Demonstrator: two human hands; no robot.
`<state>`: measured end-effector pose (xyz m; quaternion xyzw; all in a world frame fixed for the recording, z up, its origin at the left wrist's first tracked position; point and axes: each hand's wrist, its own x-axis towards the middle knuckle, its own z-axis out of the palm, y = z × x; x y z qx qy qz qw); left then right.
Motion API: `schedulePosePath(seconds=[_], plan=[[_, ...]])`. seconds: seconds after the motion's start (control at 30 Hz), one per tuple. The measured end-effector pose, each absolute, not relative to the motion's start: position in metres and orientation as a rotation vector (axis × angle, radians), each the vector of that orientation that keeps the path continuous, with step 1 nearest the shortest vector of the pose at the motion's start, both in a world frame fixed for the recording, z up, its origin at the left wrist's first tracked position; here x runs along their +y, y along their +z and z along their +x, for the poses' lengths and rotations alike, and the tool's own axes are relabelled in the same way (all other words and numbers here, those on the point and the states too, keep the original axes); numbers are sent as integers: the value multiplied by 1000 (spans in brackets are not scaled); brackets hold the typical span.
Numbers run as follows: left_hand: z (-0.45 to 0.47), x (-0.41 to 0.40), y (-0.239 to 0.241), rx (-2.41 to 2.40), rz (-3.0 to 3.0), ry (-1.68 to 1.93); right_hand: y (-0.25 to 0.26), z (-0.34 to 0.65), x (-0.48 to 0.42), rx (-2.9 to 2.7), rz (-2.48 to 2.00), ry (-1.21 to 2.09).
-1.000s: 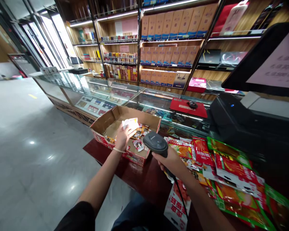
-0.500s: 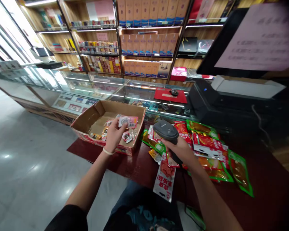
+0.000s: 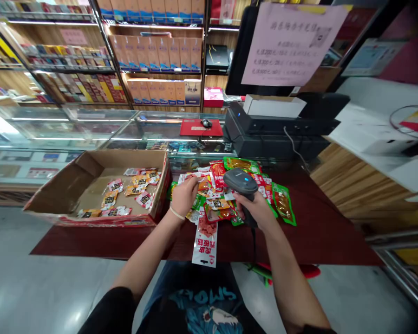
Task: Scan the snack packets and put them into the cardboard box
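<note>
My right hand (image 3: 257, 208) grips a dark barcode scanner (image 3: 240, 182) by its handle, its head over a pile of snack packets (image 3: 218, 174). My left hand (image 3: 184, 197) is at the pile's left side with fingers pinched together; what is between them, if anything, is hidden. Just under the scanner lies a small orange snack packet (image 3: 218, 204). A white-and-red snack bag (image 3: 205, 243) sticks out toward me over the counter edge. To the left stands an open cardboard box (image 3: 55, 197) with several small orange and pink packets (image 3: 134, 189) inside.
Behind the pile runs a glass display counter (image 3: 153, 132) with a red mat (image 3: 191, 127) and a mouse (image 3: 206, 123) on it. At the back right stands a monitor with a pink paper sign (image 3: 289, 46) above a black cash drawer (image 3: 275, 144). Stocked shelves (image 3: 160, 74) line the wall.
My view has turned to the right. My left hand has moved from above the box, where it held a pink packet, to the pile. The scanner stays in my right hand over the pile.
</note>
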<state>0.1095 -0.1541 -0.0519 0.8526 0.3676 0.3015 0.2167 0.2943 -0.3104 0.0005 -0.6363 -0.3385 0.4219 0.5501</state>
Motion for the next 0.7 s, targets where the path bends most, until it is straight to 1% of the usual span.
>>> schedulePosePath(seconds=[0.07,0.2,0.33,0.47,0.7], plan=[[129,-147,-59,930,2409,810,-1,299,-316,-787,-1494,992],[153,-148,-85,726,2577,575,-4,306,-324,-756,-1472,948],[152,-152,-101,728,2590,637,-5,309,-327,-734,-1463,952],[144,-152,-92,714,2568,711,-2,306,-321,-743,-1460,968],[120,-154,-55,670,2477,956,10,290,-298,-824,-1454,1001]])
